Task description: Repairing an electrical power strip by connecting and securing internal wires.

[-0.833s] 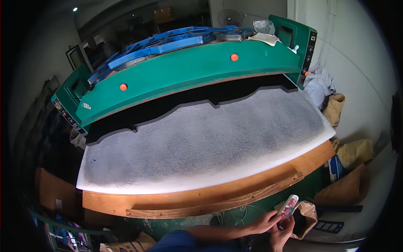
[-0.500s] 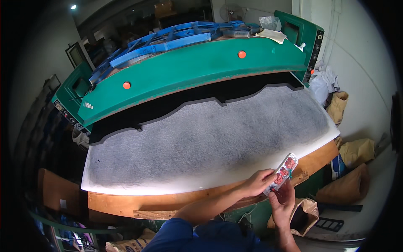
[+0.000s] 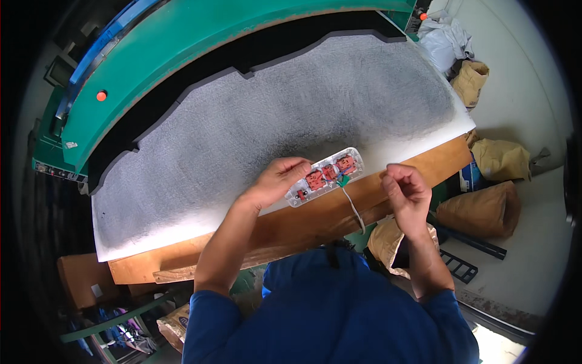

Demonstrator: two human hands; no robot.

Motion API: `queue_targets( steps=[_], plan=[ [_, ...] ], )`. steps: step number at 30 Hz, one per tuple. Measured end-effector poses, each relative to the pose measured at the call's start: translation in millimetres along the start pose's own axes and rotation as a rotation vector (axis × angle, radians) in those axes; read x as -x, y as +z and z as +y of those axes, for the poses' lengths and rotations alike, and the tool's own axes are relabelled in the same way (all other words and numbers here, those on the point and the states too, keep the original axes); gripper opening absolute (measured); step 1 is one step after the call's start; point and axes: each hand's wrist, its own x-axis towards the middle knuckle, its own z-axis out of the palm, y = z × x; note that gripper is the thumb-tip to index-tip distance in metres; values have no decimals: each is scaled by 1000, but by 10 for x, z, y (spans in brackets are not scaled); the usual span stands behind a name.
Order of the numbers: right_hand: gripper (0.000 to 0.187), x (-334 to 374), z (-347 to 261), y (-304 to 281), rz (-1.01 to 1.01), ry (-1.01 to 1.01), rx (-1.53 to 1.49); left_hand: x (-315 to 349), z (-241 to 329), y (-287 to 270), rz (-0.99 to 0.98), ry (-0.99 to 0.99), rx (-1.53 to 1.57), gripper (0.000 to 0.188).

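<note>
A white oblong power strip casing (image 3: 297, 198) lies with its inside uncovered, showing red plastic parts (image 3: 316, 179) and thin wires. My left hand (image 3: 282, 178) grips the casing at its upper left side, thumb over the rim. A green piece (image 3: 342, 181) sits at its near edge, where a white cable (image 3: 353, 207) runs down toward me. To the right, apart from the casing, my right hand (image 3: 407, 189) is raised with fingers curled and thumb drawn close to the index finger. Whatever its fingertips may hold is too small to tell.
Beneath is a worn grey pad (image 3: 242, 133) with white edges on a wooden board (image 3: 448, 154). Beyond stands a green machine (image 3: 182, 42) with an orange button (image 3: 102, 96). Brown paper sacks (image 3: 479, 209) and a black slotted piece (image 3: 459, 267) lie at right.
My view has swung down and right. The power strip has turned from steep to nearly level and is farther left of my right hand. My right hand has come off it.
</note>
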Motion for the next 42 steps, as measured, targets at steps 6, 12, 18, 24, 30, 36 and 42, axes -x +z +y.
queue_targets(
  steps=[6, 12, 18, 24, 30, 36, 42],
  plan=[
    [49, -119, 215, 20, -127, 298, -182, 4, 247, 76, 78, -1, -19, 34],
    [47, -31, 30, 278, -339, 587, -313, 70, 320, -80, 241, -1, 186, 31],
    [19, -226, -3, 589, -288, 523, -115, 186, 184, -323, 206, 45, -98, 28],
    [7, -185, 17, 983, -207, 489, 6, 239, 70, -505, 283, 62, -237, 23],
    [6, -240, 221, 1025, -245, 370, 70, 296, -46, -627, 374, 111, -396, 17],
    [13, -244, 69, 1104, -138, 507, 112, 574, 112, -208, 663, 654, -801, 21],
    [40, -287, 76, 1069, -243, 521, 128, 667, 90, 32, 846, 444, -1082, 50]
  ],
)
